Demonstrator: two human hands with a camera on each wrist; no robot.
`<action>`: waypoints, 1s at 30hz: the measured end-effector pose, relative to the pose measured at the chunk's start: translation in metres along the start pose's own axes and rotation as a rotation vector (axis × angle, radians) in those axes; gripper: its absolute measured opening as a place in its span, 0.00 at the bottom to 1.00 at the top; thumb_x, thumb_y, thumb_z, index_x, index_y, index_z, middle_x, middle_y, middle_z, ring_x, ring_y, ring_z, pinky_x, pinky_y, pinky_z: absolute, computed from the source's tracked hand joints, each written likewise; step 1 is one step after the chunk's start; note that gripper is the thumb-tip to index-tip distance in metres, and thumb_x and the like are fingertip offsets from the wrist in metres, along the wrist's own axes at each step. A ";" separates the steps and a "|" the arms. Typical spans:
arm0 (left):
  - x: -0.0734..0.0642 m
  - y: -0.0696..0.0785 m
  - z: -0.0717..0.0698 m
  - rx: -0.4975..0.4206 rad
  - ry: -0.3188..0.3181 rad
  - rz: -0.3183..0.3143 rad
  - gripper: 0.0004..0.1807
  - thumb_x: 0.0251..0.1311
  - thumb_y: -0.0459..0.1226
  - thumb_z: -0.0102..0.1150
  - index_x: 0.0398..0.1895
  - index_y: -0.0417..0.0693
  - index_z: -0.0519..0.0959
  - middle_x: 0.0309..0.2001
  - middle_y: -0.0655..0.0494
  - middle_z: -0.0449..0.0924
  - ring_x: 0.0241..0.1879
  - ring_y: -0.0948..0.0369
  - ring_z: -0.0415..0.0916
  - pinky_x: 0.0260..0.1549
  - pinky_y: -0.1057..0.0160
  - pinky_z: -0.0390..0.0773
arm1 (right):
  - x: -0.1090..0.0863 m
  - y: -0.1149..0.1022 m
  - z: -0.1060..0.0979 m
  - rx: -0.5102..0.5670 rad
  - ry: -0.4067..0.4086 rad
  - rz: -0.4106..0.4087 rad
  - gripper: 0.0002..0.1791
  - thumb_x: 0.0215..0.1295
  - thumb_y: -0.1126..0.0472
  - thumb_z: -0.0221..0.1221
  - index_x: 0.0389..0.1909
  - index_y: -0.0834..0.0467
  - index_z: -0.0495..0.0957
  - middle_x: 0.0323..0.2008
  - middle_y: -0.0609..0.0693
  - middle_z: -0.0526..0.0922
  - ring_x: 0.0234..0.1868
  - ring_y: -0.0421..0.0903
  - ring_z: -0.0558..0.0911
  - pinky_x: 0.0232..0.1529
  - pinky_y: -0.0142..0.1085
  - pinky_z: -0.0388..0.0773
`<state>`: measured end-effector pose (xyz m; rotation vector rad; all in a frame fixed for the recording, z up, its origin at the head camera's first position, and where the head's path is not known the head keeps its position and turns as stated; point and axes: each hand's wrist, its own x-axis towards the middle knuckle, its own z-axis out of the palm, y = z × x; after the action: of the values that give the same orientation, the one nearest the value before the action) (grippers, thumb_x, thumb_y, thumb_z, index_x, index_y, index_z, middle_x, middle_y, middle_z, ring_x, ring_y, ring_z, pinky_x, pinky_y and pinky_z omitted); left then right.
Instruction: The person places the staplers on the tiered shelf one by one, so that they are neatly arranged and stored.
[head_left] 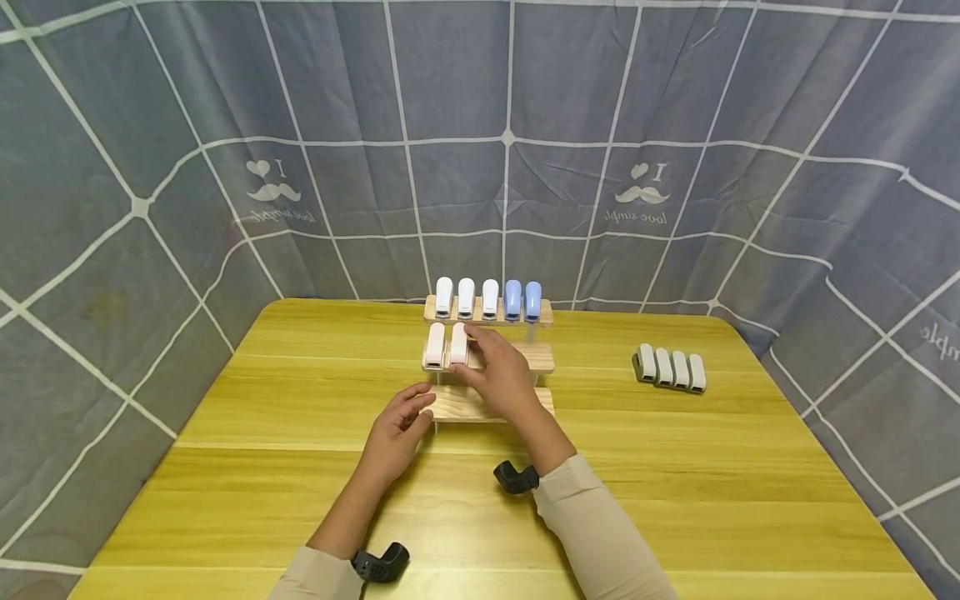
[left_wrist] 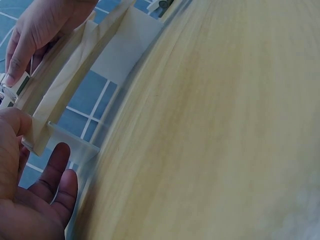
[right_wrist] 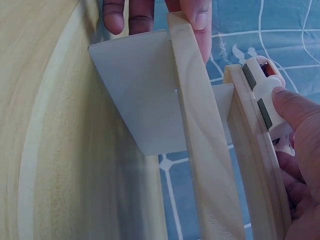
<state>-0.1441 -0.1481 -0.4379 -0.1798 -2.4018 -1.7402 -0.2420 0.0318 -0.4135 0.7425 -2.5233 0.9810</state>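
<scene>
A three-tier wooden display stand (head_left: 536, 357) stands at the table's middle. On its middle shelf, my right hand (head_left: 498, 371) pinches a pale pink mini stapler (head_left: 459, 343) between thumb and fingers. Another pale pink stapler (head_left: 434, 346) sits just left of it. My left hand (head_left: 393, 437) holds the left end of the bottom shelf (head_left: 468, 404) with its fingertips, the other fingers loosely spread below. In the right wrist view, the held stapler (right_wrist: 267, 102) lies against the shelf board, dark pads on its base. Three white staplers (head_left: 467, 298) and two blue staplers (head_left: 513, 300) line the top shelf.
Several pale staplers with grey bases (head_left: 678, 370) stand side by side on the right of the table (head_left: 300, 400). A grey curtain with white grid lines (head_left: 457, 183) hangs behind and at both sides. Translucent panels (right_wrist: 135, 90) support the shelves.
</scene>
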 end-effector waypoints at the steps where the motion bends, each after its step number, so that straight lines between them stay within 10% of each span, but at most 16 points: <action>1: 0.000 0.000 0.000 0.000 -0.001 0.000 0.16 0.69 0.27 0.55 0.57 0.30 0.78 0.66 0.42 0.70 0.62 0.47 0.71 0.55 0.51 0.73 | 0.000 0.000 0.000 0.004 0.003 -0.003 0.36 0.60 0.49 0.69 0.68 0.57 0.71 0.58 0.54 0.79 0.55 0.50 0.81 0.55 0.49 0.74; 16: -0.001 0.001 0.001 0.005 -0.005 -0.009 0.16 0.69 0.28 0.54 0.57 0.30 0.78 0.67 0.43 0.70 0.61 0.47 0.71 0.53 0.52 0.73 | -0.010 0.009 -0.010 0.013 -0.040 -0.050 0.32 0.65 0.53 0.67 0.67 0.59 0.71 0.57 0.54 0.79 0.58 0.51 0.78 0.59 0.48 0.72; 30: -0.002 0.001 0.002 0.001 0.005 0.001 0.16 0.69 0.27 0.55 0.57 0.30 0.78 0.66 0.42 0.70 0.61 0.47 0.71 0.51 0.60 0.73 | -0.037 0.039 -0.059 0.248 -0.004 -0.076 0.27 0.64 0.64 0.66 0.64 0.61 0.72 0.57 0.58 0.79 0.51 0.51 0.82 0.50 0.45 0.79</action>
<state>-0.1421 -0.1464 -0.4380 -0.1761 -2.3990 -1.7372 -0.2275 0.1104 -0.4093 0.9043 -2.3830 1.2815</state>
